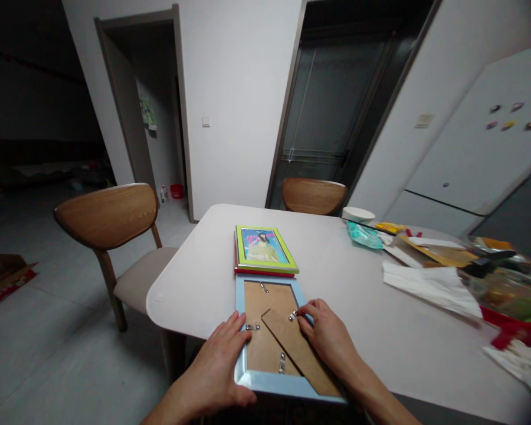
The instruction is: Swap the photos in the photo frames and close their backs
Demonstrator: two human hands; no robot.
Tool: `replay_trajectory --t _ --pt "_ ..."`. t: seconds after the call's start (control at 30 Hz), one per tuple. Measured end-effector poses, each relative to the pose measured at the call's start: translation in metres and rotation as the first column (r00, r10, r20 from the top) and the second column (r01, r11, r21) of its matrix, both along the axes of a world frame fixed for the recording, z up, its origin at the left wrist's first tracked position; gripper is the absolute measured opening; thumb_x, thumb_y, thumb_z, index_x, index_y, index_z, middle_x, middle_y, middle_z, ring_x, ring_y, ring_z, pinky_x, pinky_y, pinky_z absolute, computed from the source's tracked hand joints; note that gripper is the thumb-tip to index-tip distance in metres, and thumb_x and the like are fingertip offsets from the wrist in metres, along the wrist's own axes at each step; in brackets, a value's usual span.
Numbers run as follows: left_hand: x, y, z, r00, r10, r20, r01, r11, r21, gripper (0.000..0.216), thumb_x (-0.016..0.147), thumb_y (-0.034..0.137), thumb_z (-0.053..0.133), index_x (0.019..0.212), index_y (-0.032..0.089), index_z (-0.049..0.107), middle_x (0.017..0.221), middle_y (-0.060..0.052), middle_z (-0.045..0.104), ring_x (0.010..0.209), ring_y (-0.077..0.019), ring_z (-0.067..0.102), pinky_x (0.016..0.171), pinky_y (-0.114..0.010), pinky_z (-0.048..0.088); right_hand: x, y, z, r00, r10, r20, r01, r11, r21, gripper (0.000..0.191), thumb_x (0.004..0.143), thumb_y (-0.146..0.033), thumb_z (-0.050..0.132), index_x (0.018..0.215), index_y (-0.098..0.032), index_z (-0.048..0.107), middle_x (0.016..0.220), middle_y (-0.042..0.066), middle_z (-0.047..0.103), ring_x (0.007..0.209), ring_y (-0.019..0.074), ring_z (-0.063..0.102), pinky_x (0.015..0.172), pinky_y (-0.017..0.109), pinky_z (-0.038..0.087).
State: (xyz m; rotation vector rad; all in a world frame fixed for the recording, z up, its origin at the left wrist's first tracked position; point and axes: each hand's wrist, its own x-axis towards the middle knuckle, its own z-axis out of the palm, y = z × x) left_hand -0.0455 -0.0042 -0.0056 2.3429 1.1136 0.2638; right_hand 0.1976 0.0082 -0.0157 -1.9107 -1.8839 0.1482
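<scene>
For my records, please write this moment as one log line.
left hand: on blue picture frame, back up; right hand: at metal turn clip; lime-green frame: stacked beyond

At the left side of the blue picture frame [283,385], a bare left hand [219,361] with slim fingers is seen; at its right side, a bare right hand [330,332] is seen. The wrists [353,365] and forearms [378,391] are equally shown bare.

I count two hands [221,360] and, between them, one blue frame [279,382] with four metal clips [282,363] and one stand leg [298,349]. Just past the hands, at least two stacked frames [266,250], then two chairs [314,196] farther off, plus one white bowl [358,214] beyond the right hand.
</scene>
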Motion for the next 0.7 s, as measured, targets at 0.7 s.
replay_trajectory --t 0.7 --pt "-0.013 0.017 -0.005 0.994 -0.004 0.113 0.004 1.000 0.001 0.082 0.048 0.026 0.072 0.121 0.015 0.036 0.136 -0.010 0.022 0.125 -0.0216 0.016 0.102 -0.036 0.017 -0.038 -0.021 0.009 0.868 0.496 -0.025 -0.496 0.868 0.005 0.017 0.075 -0.023 0.047 0.069 -0.023 0.063 0.086 0.004 0.054 0.082 0.0167 0.046 0.072 0.031 0.037"
